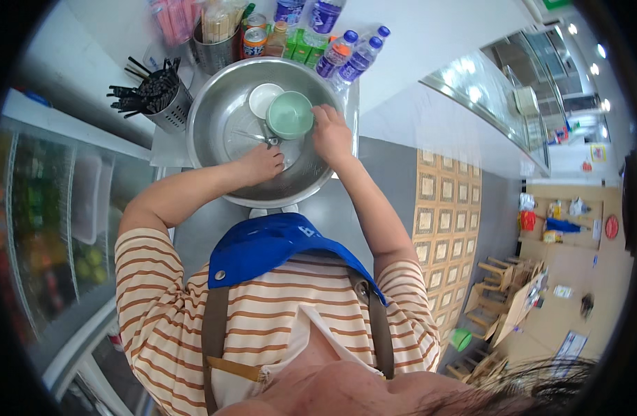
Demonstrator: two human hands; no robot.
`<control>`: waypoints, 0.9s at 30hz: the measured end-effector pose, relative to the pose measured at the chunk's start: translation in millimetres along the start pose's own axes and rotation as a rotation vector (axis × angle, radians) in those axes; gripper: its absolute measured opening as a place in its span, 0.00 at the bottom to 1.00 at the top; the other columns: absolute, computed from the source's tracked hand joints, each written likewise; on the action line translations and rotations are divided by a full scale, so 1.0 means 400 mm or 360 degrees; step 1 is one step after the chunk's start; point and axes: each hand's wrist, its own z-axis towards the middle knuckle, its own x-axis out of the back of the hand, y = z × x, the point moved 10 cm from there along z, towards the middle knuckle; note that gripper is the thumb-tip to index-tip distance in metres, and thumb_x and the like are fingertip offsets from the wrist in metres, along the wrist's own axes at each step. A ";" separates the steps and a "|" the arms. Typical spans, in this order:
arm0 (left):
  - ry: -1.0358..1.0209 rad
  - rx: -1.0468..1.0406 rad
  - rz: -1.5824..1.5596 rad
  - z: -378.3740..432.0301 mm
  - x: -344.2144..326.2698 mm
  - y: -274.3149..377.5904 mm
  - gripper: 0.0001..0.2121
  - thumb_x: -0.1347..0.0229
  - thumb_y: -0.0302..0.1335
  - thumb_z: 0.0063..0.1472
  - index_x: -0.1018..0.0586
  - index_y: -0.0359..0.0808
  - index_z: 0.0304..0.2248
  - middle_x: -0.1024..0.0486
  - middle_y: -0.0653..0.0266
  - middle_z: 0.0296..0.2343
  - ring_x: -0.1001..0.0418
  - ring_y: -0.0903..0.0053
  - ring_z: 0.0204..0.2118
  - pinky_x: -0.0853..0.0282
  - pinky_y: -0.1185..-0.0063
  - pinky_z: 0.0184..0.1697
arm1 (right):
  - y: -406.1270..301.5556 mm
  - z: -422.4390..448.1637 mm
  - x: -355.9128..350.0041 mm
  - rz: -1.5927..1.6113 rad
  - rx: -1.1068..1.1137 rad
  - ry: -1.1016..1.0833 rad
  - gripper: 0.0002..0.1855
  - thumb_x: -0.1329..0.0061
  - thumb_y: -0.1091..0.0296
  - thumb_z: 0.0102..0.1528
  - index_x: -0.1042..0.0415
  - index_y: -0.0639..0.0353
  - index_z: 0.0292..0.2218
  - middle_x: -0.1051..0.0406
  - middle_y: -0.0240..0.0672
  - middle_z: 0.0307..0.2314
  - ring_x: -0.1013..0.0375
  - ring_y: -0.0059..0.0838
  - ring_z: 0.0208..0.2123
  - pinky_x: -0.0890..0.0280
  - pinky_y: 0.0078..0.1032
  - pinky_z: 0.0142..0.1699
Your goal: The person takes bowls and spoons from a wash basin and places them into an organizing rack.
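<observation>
A wide stainless steel basin stands in front of me. Inside it, a light green bowl sits partly over a smaller white bowl. My right hand reaches over the basin's right side and grips the green bowl's rim. Low in the basin is my left hand, its fingers curled beside some metal utensils; whether it holds one of them is hidden. The utensils lie on the basin's floor, partly below the green bowl, and their exact kind is unclear.
A perforated metal holder full of black chopsticks stands left of the basin. Behind it are another holder with wrapped sticks, drink cans and purple-labelled bottles. A glass-door fridge flanks my left.
</observation>
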 end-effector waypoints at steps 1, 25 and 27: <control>-0.0038 -0.0002 0.0034 0.011 -0.008 -0.004 0.09 0.50 0.30 0.50 0.26 0.41 0.33 0.31 0.69 0.32 0.32 0.73 0.38 0.37 0.73 0.39 | -0.008 0.044 -0.014 -0.0007 0.0110 -0.0010 0.22 0.53 0.78 0.42 0.32 0.55 0.42 0.33 0.39 0.40 0.33 0.42 0.40 0.35 0.37 0.40; 0.0244 0.1481 -0.0110 -0.068 0.180 -0.394 0.15 0.45 0.19 0.45 0.25 0.35 0.36 0.30 0.55 0.35 0.31 0.59 0.40 0.34 0.69 0.43 | 0.042 0.099 -0.165 0.0006 0.0539 -0.0858 0.05 0.52 0.73 0.38 0.31 0.59 0.22 0.29 0.45 0.18 0.27 0.47 0.23 0.33 0.40 0.29; 0.0006 0.1164 -0.0748 -0.008 0.029 -0.293 0.13 0.43 0.21 0.43 0.25 0.34 0.33 0.31 0.55 0.33 0.32 0.59 0.39 0.35 0.68 0.43 | 0.049 0.101 -0.147 0.0056 0.0525 -0.0769 0.05 0.52 0.74 0.37 0.31 0.59 0.22 0.29 0.46 0.19 0.27 0.47 0.23 0.33 0.40 0.29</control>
